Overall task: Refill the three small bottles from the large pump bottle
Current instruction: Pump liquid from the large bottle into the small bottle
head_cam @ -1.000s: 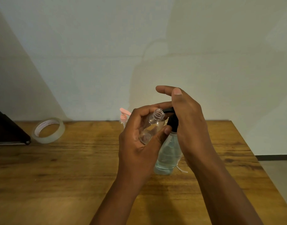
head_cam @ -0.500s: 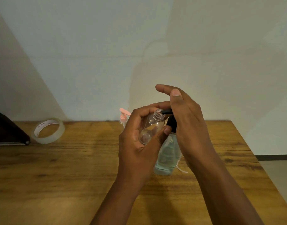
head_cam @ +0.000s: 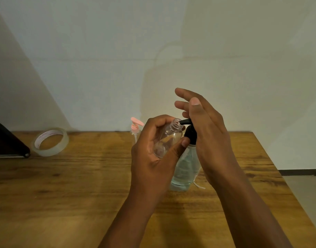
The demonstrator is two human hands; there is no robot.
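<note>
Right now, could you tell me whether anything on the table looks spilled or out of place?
No spill shows on the table. The one stray item is a roll of clear tape at the far left, unrelated to refilling. The small bottle is tilted toward the pump spout, as intended.

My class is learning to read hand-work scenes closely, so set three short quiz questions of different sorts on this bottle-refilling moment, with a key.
1. True or false: the left hand holds the small clear bottle tilted, its open threaded neck at the black pump spout.
2. Which cap does the small bottle standing behind the left hand wear? A) pink pump B) blue lid C) none
3. Fill in: the roll of clear tape lies on the wooden table toward its far ____ corner.

Key: 1 true; 2 A; 3 left. The right hand rests on the large pump bottle head, fingers straight.
</note>
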